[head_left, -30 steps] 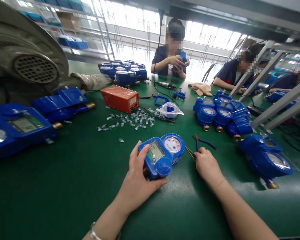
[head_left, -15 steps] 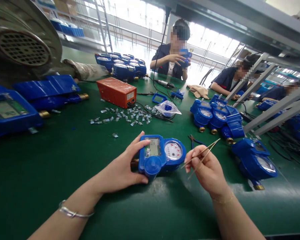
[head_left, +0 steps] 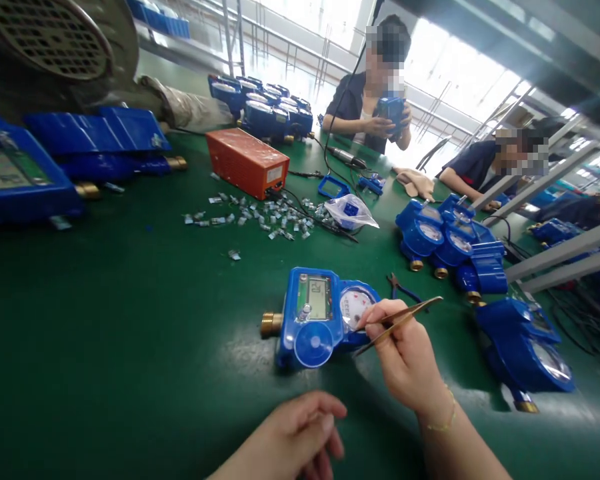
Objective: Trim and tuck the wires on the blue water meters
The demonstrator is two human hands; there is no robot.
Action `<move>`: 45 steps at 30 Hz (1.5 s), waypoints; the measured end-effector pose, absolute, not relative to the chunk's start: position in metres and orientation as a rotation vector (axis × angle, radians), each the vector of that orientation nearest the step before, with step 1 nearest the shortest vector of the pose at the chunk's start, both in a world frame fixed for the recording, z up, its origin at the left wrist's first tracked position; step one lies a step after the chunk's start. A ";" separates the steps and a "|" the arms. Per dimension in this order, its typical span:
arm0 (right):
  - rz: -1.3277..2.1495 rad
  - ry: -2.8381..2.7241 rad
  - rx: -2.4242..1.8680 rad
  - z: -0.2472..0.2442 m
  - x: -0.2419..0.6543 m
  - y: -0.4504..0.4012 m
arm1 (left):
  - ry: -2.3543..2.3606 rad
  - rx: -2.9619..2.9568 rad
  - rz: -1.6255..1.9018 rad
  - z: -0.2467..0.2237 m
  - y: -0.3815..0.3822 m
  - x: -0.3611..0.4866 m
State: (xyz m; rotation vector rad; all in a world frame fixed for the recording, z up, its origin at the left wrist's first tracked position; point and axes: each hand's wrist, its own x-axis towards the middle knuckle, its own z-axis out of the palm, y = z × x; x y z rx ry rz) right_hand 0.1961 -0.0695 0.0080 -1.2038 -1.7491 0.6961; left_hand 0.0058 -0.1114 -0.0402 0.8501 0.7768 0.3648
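Blue plastic-cased meter with a rectangular grey display and a round white dial (head_left: 335, 323): face up on the smooth green tabletop (head_left: 180, 373), ahead of my left hand (head_left: 305, 430).
Handling, in my judgement: fairly heavy, stiff throughout, glossy casing liable to slip, clear window over the display the fragile part; best held by the casing's 2 sides, off the windows. Long axis runs left to right; threaded brass pipe end (head_left: 271, 323) points left, dial end right. My right hand (head_left: 405, 353) pinches 1 pair of slim brass-coloured metal tweezers (head_left: 420, 307), its 2 tips spread near the dial; contact cannot be confirmed. My left fingers are loosely curled, nothing visible in them. Dark-handled pliers (head_left: 403, 288) lie just beyond the dial end.
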 end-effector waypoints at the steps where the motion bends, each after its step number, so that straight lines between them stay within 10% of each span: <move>1: 0.708 -1.751 -1.194 0.008 0.196 -0.070 | 0.724 0.671 0.330 -0.043 -0.106 0.013; 45: 0.699 -1.966 -1.361 0.033 0.191 -0.056 | 0.398 0.255 0.354 -0.053 -0.065 0.039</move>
